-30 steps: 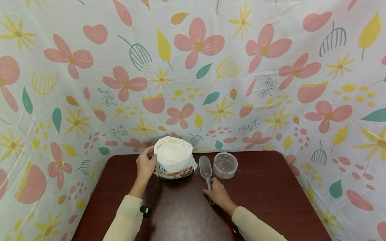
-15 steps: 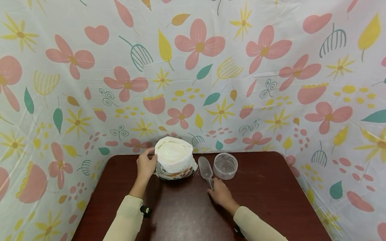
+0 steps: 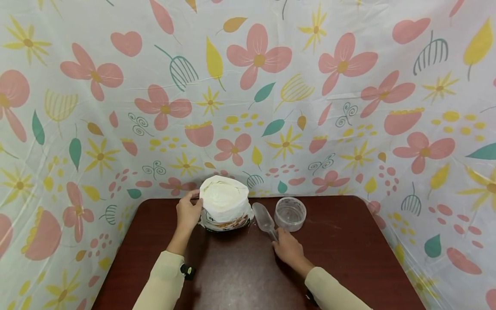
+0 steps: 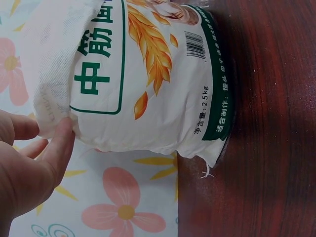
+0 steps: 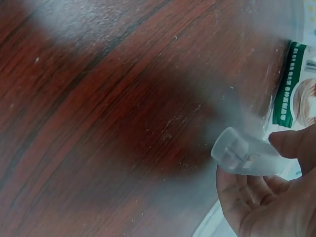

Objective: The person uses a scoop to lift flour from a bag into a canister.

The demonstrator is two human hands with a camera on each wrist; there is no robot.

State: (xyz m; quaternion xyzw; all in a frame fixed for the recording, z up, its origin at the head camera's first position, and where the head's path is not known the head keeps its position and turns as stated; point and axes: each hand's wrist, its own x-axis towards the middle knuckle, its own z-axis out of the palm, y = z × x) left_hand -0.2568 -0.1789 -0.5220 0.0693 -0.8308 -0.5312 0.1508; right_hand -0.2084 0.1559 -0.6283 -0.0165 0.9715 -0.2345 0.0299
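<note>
A white flour bag (image 3: 224, 206) stands upright near the back of the table, its top folded down and pale flour (image 3: 221, 194) showing inside. My left hand (image 3: 188, 213) is at its left side, pinching the folded rim; the left wrist view shows thumb and fingers (image 4: 58, 148) at that edge. Printed on the bag (image 4: 148, 89) are wheat ears, green characters and "2.5kg". My right hand (image 3: 288, 247) grips the handle of a clear plastic scoop (image 3: 263, 216), whose bowl points away toward the bag. In the right wrist view the handle's end (image 5: 232, 148) sticks out of the curled fingers.
A round clear plastic tub (image 3: 290, 214) stands just right of the scoop. The dark red-brown wooden table (image 3: 232, 275) ends at a flower-printed curtain (image 3: 248, 107) behind and on both sides. Light specks dot the tabletop.
My right hand has shifted slightly to the right along the scoop's handle, and the scoop has turned, its bowl swinging a little left. My left hand stays at the bag's rim.
</note>
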